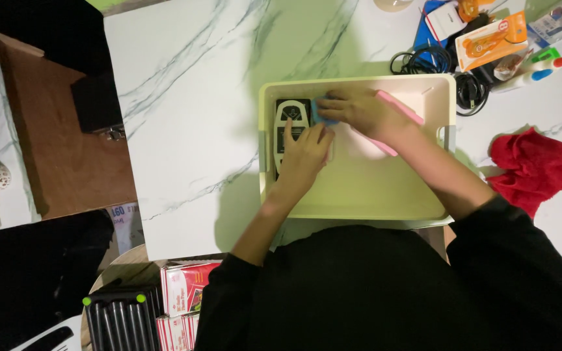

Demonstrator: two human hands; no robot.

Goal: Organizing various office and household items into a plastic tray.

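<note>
A cream plastic tub (359,205) sits on the white marble table (190,97). Inside it, at the left, lies a white and black handheld device (291,120) with a small screen. My left hand (304,156) rests flat on the lower part of that device. My right hand (359,110) reaches across the tub and its fingers close on a small blue object (320,114) beside the device. A pink flat stick (401,110) lies in the tub, partly hidden under my right hand.
A crumpled red cloth (535,169) lies right of the tub. Black cables (424,62), an orange packet (492,39), markers (541,65) and a blue card (434,26) crowd the far right. Red and white boxes (187,292) and a black rack (121,318) sit below left.
</note>
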